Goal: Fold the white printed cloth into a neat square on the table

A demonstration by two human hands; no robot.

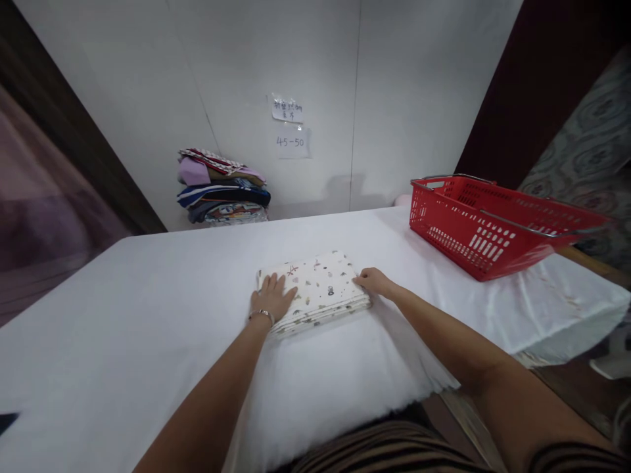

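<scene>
A folded white cloth (pixel 320 286) with small printed figures lies in the middle of the white table (pixel 148 315). My left hand (pixel 271 297) rests flat on its left corner, fingers spread, a bracelet on the wrist. My right hand (pixel 372 281) touches the cloth's right edge with the fingers curled over the folded layers.
A pile of folded colourful clothes (pixel 221 187) sits at the table's far edge against the white wall. A red plastic basket (pixel 488 226) with metal handles stands at the right. Two paper notes (pixel 290 128) are stuck on the wall. The table's front edge is close to my body.
</scene>
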